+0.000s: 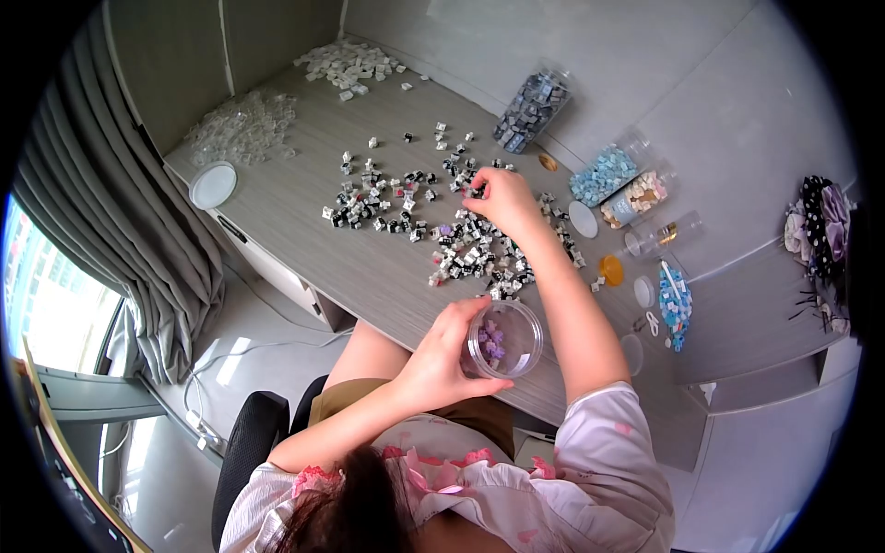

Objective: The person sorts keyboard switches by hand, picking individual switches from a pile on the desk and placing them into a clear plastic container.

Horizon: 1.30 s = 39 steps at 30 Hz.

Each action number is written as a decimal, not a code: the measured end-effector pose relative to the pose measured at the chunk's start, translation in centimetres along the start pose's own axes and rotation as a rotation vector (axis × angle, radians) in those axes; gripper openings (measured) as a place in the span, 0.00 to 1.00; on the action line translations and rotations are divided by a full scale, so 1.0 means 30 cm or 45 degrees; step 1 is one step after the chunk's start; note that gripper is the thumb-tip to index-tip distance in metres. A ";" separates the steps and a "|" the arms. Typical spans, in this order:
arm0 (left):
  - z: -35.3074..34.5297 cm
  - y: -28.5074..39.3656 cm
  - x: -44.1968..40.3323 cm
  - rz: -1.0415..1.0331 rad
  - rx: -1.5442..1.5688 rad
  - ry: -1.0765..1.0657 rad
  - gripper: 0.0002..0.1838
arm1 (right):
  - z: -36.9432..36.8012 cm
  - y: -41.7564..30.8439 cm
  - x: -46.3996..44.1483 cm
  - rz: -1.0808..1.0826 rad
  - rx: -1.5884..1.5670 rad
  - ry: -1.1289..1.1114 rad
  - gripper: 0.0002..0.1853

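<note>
My left hand (444, 361) is wrapped round a clear round jar (525, 339) near the desk's front edge, with some small purple pieces (491, 341) inside it. Over the far part of a spread of small black and white pieces (475, 249) is my right hand (498, 198), its fingertips pinched together among them. Whatever those fingers hold is too small to name. A purple piece (444, 229) lies in the spread, to the left of my right hand.
White pieces (350, 64) and clear pieces (244, 127) lie in heaps farther back, near a round white lid (213, 185). Along the right stand jars of grey pieces (532, 109), blue pieces (604, 174) and cream pieces (636, 196), an empty jar (664, 235), and an orange lid (610, 270).
</note>
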<state>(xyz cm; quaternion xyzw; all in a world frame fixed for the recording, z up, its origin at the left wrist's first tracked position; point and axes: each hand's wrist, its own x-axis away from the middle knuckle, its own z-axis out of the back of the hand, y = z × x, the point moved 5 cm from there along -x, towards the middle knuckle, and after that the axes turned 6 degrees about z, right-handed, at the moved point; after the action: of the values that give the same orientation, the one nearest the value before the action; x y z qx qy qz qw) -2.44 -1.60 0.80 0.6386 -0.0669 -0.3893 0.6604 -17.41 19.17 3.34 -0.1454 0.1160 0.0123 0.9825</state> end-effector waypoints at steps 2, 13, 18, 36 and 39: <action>-0.004 -0.005 0.001 -0.017 -0.023 0.006 0.55 | -0.019 0.010 -0.011 0.075 0.024 0.032 0.15; -0.008 -0.010 0.000 -0.033 -0.022 -0.013 0.55 | -0.060 0.188 -0.036 -0.272 -1.530 -0.020 0.08; -0.005 -0.015 0.000 -0.030 -0.002 -0.026 0.55 | -0.031 0.033 -0.023 0.060 -0.048 0.071 0.12; -0.005 -0.016 0.005 -0.060 -0.005 -0.015 0.55 | -0.017 -0.114 0.094 0.108 -0.563 -0.410 0.14; -0.002 -0.007 0.002 -0.056 0.008 -0.028 0.52 | -0.022 -0.144 0.096 0.095 -0.322 -0.437 0.16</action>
<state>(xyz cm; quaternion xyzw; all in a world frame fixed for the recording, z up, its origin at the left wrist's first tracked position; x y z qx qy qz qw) -2.47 -1.56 0.57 0.6376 -0.0612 -0.4105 0.6489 -14.49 14.82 3.27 -0.2588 -0.0502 0.0876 0.9606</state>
